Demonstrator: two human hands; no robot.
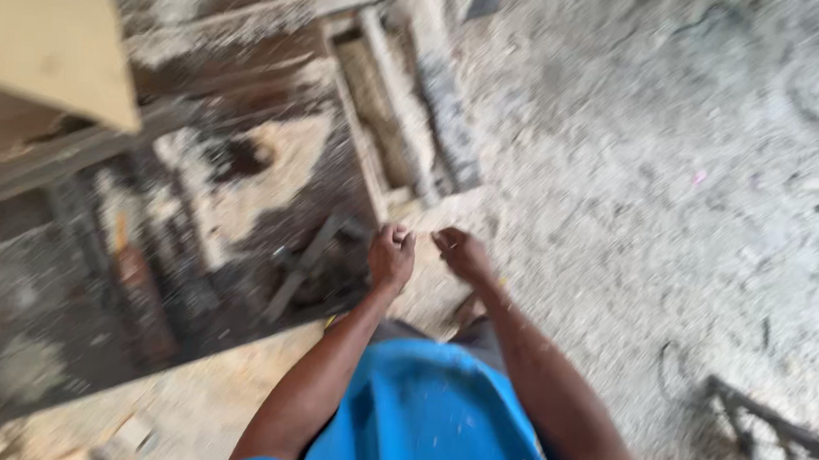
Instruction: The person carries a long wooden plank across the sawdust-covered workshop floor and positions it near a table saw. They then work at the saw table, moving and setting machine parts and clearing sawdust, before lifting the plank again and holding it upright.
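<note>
The head view is blurred by motion. My left hand (pixel 392 256) is curled into a loose fist in front of my blue shirt (pixel 423 426); whether anything small is inside it cannot be told. My right hand (pixel 461 254) is close beside it, fingers bent inward toward the left hand, nothing clearly in it. Both hands hover near the corner of a sawdust-covered machine table (pixel 238 178), just below a wooden frame-like part (pixel 394 122) on it.
A pale wooden board (pixel 41 26) juts in at the top left. Sawdust covers the floor (pixel 647 181) on the right. Dark metal bars (pixel 781 454) lie at the bottom right. Wood scraps lie at the bottom left.
</note>
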